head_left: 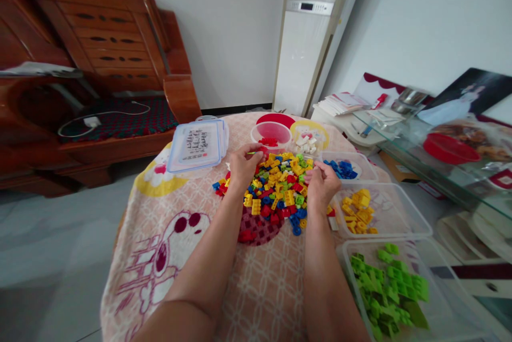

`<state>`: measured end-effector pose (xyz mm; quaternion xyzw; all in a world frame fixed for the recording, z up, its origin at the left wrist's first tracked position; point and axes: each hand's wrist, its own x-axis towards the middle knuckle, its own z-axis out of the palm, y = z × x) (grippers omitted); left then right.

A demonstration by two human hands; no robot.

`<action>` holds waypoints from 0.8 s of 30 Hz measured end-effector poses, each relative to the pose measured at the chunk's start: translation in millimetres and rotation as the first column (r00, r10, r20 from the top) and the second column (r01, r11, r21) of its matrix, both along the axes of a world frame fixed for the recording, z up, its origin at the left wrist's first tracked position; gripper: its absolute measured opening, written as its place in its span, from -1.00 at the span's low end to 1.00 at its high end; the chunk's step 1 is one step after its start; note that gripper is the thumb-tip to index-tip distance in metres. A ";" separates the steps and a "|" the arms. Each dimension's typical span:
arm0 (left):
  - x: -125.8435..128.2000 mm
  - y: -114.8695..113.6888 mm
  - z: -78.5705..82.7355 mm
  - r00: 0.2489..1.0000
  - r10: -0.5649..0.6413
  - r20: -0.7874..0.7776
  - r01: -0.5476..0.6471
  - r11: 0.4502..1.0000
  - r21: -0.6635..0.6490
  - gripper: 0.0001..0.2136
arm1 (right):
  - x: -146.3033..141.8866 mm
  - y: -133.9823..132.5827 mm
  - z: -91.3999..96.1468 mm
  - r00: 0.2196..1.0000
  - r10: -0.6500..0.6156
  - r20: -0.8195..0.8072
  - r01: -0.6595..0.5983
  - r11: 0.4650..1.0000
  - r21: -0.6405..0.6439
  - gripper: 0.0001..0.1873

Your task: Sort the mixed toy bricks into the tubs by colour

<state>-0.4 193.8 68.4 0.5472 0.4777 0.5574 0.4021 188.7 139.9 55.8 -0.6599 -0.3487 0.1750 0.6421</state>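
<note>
Reaching left hand [245,168]: over the 10 o'clock edge of the brick pile [278,184], fingers curled, thumb and fingertips close together beside a red piece [263,154]; I cannot tell whether they pinch it.

Right hand [322,184]: at the pile's 3 o'clock edge, fingers bent in toward the thumb; I cannot tell whether anything is between them.

Brick pile: mixed yellow, red, blue and green toy pieces, heaped between the two hands and taken here as the centre of the clock.

Tabletop [272,283]: covered by a pinkish patterned cloth with cartoon figures.

Round tub [278,129]: at 12 o'clock, with red bricks [269,142] inside; a red disc [280,118] shows just behind it.

White bricks [306,144]: at 1 o'clock, loose on the cloth.

Blue bricks [342,169]: at 2 o'clock, in a shallow clear box [367,169].

Yellow bricks [358,211]: between 3 and 4 o'clock, in a clear container [402,208].

Green bricks [390,291]: between 4 and 5 o'clock, in a larger clear bin [444,291].

Clear lids [196,147]: at 10 o'clock, stacked flat.

Wooden bench [108,38]: farther off at 10 o'clock, a white cable on its seat.

Glass shelf [408,155]: beyond the tabletop at 2 o'clock.
</note>
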 end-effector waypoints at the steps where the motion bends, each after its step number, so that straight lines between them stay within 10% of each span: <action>1: 2.5 3.0 -1.1 0.999 -0.023 0.028 0.021 0.999 0.041 -0.52 | -0.4 0.0 0.4 1.000 0.003 -0.004 -0.003 1.000 0.002 -0.46; 7: -2.6 11.3 -2.4 0.994 -0.109 0.031 0.101 0.975 0.198 -0.45 | -2.1 -1.0 3.0 1.000 0.021 -0.013 -0.021 1.000 0.007 -0.46; 12: -41.1 3.9 8.1 0.982 0.074 -0.174 -0.060 0.995 0.083 -0.60 | -0.8 -0.3 1.6 0.999 0.033 -0.010 -0.033 0.999 -0.012 -0.50; 24: -41.3 -9.3 18.2 0.682 0.122 -0.721 -0.110 0.992 0.064 -0.81 | -2.5 -0.2 3.4 0.999 0.039 -0.032 -0.039 0.999 0.001 -0.48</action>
